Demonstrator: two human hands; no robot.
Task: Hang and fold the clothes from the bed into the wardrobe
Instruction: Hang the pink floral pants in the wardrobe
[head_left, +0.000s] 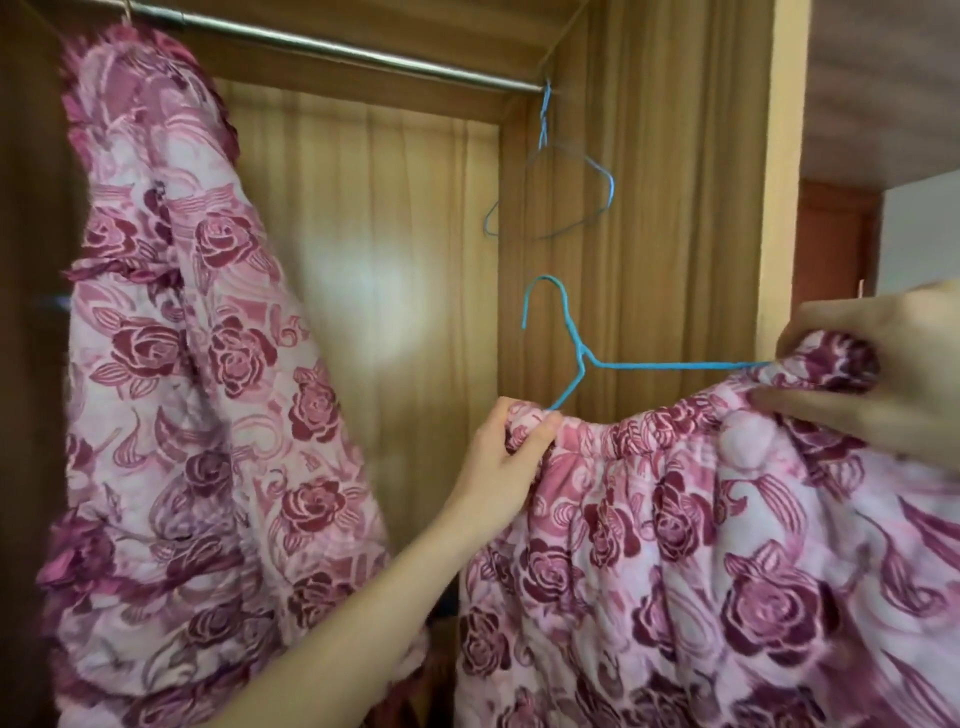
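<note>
A pink garment with dark rose print (701, 545) fills the lower right, its elastic waistband stretched over a blue wire hanger (582, 353). My left hand (511, 452) grips the waistband's left end where the hanger's arm enters the cloth. At the right edge my right hand (883, 374) pinches the bunched right end of the waistband over the hanger's other arm. The hanger's hook points up, below the metal rail (337, 49) of the wardrobe.
A matching rose-print garment (182, 389) hangs from the rail at the left. An empty blue wire hanger (561, 192) hangs at the rail's right end by the wardrobe's wooden side wall (675, 208). Open rail lies between the two.
</note>
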